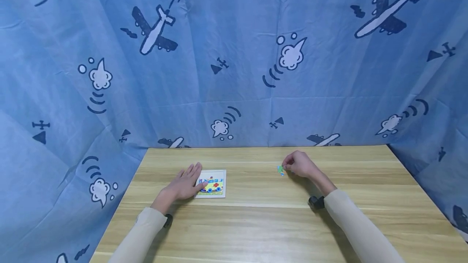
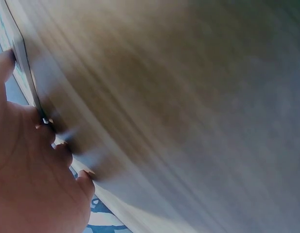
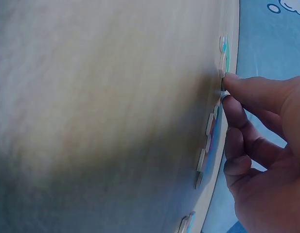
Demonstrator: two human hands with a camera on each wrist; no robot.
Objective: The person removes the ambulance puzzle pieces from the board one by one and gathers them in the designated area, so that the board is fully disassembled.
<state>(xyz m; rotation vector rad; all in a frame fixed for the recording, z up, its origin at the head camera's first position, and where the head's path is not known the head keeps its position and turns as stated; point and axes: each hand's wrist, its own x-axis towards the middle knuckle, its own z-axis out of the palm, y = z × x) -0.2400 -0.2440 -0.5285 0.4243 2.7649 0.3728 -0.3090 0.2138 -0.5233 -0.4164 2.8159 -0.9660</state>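
Observation:
A small white-edged jigsaw puzzle board (image 1: 219, 195) with a yellow ambulance picture lies flat on the left part of the table. My left hand (image 1: 185, 184) rests over its left edge, fingers stretched out and thumb lying on the picture. Farther right, my right hand (image 1: 300, 164) is lowered at a small green and blue puzzle piece (image 1: 280, 169), thumb and index fingertip pinching at its edge. In the right wrist view, the green-faced piece (image 3: 227, 56) lies just beyond the thumb tip. The fingertips partly hide the pinched spot.
More thin puzzle pieces (image 3: 202, 160) lie on the table near the right hand's curled fingers, and another piece (image 3: 187, 223) lies apart from them. The wooden table (image 1: 248, 230) meets a blue curtain (image 1: 241, 72) printed with airplanes at its back edge.

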